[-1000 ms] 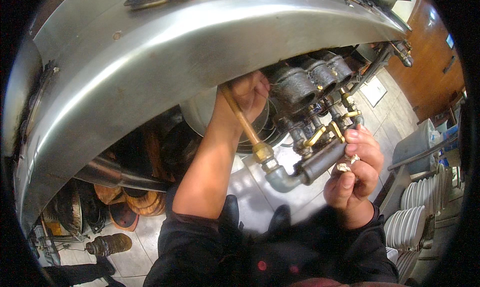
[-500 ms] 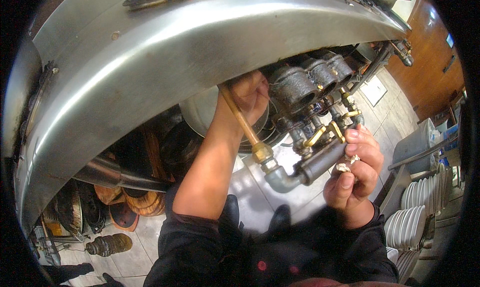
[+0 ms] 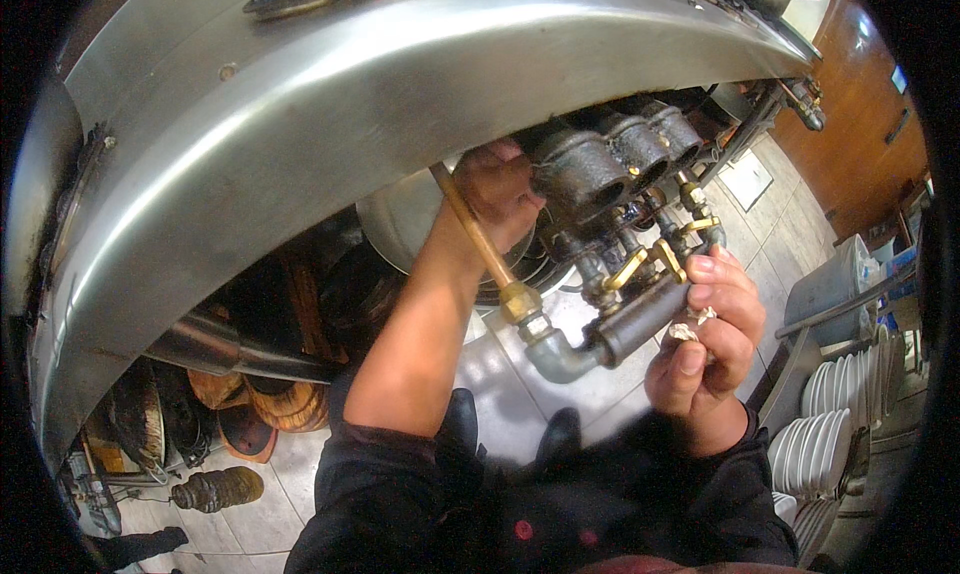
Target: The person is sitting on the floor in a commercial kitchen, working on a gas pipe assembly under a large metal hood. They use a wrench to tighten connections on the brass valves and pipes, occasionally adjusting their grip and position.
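My left hand (image 3: 497, 189) reaches up under the steel front panel (image 3: 330, 114), beside the black cast burner mouths (image 3: 585, 169). Its fingers are curled, and what they grip, if anything, is hidden. In front of that wrist a copper pipe (image 3: 470, 224) slants down to a brass fitting (image 3: 519, 301) and a grey elbow (image 3: 560, 358). The elbow joins a dark manifold pipe (image 3: 640, 326) carrying brass valve levers (image 3: 628, 270). By the manifold's right end, my right hand (image 3: 722, 344) is closed, with crumpled white bits (image 3: 684, 332) between thumb and fingers.
Stacked white plates (image 3: 812, 454) stand at the right, near a grey bin (image 3: 832, 294). A large round pan (image 3: 390, 219) lies behind my left forearm. At lower left are wooden boards (image 3: 290, 406) and a dark greasy cylindrical part (image 3: 217, 489) on the tiled floor.
My left hand has shifted slightly, and its fingers look a little more turned in. The burner and manifold sit slightly further up and left in view. My right hand keeps its hold.
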`<act>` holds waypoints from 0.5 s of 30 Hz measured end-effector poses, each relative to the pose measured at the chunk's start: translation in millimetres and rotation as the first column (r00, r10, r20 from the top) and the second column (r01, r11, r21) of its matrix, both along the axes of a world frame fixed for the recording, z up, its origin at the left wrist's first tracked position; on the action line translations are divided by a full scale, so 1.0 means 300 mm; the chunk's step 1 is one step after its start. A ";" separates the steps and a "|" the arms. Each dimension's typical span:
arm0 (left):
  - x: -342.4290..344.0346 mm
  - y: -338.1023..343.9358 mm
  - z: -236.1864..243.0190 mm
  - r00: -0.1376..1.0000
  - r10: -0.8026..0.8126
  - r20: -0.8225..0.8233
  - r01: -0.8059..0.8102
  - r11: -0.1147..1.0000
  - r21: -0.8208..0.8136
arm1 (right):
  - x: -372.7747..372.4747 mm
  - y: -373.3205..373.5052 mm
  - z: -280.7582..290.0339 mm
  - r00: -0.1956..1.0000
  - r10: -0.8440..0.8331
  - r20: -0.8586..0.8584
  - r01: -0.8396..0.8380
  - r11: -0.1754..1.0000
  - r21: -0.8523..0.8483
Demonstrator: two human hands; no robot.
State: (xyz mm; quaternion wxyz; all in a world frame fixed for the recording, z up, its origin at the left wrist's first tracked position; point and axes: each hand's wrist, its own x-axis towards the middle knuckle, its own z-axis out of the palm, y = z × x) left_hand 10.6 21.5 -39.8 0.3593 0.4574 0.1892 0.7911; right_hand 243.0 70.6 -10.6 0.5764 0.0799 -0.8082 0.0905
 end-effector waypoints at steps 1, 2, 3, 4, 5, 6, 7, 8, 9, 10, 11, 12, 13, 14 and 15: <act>0.034 -0.012 0.032 0.999 0.031 -0.045 -0.031 0.999 0.008 | 0.000 0.002 -0.001 1.000 0.002 -0.001 -0.002 1.000 -0.002; 0.062 -0.021 0.059 0.994 0.062 -0.089 -0.061 0.998 0.017 | 0.000 0.004 -0.001 1.000 0.003 -0.002 -0.003 1.000 -0.003; 0.070 -0.028 0.071 0.988 0.074 -0.132 -0.074 0.997 0.007 | 0.000 0.004 -0.002 1.000 0.006 -0.003 -0.006 1.000 -0.004; 0.077 -0.034 0.084 0.981 0.085 -0.174 -0.087 0.996 -0.001 | 0.001 0.003 -0.002 1.000 0.003 0.002 -0.003 1.000 -0.006; 0.075 -0.040 0.091 0.974 0.074 -0.215 -0.083 0.996 -0.032 | 0.002 0.003 -0.002 1.000 0.001 0.007 -0.001 1.000 -0.008; 0.069 -0.042 0.091 0.984 -0.002 -0.176 -0.005 0.999 -0.034 | 0.005 0.002 0.002 1.000 -0.003 0.012 0.003 1.000 -0.009; 0.062 -0.045 0.091 0.988 -0.077 -0.135 0.073 0.997 -0.036 | 0.006 0.001 0.006 1.000 -0.003 0.016 0.003 1.000 -0.007; 0.041 -0.037 0.077 0.976 -0.218 -0.016 0.218 0.976 0.007 | 0.006 0.000 0.011 1.000 -0.003 0.019 0.003 1.000 -0.005; 0.021 -0.028 0.061 0.954 -0.296 0.036 0.295 0.955 0.038 | 0.008 0.000 0.014 1.000 -0.004 0.021 0.004 1.000 -0.002; -0.003 -0.024 0.042 0.927 -0.365 0.089 0.360 0.930 0.068 | 0.006 0.000 0.011 1.000 0.000 0.022 0.000 1.000 -0.003; -0.027 -0.021 0.023 0.925 -0.371 0.085 0.365 0.928 0.069 | 0.005 0.001 0.009 1.000 0.005 0.023 -0.005 1.000 -0.004; -0.030 -0.023 0.022 0.935 -0.344 0.083 0.340 0.938 0.067 | 0.003 -0.002 0.009 1.000 0.004 0.027 -0.004 1.000 -0.005; -0.031 -0.023 0.026 0.944 -0.319 0.080 0.314 0.947 0.064 | 0.002 -0.004 0.008 1.000 -0.012 0.020 0.012 1.000 -0.001; -0.015 -0.018 0.033 0.965 -0.253 0.075 0.249 0.967 0.056 | 0.002 -0.004 0.008 1.000 -0.025 0.012 0.025 1.000 0.003; 0.007 -0.025 0.045 0.983 -0.167 0.071 0.165 0.985 0.042 | -0.004 -0.005 0.001 1.000 -0.021 0.005 0.021 1.000 0.001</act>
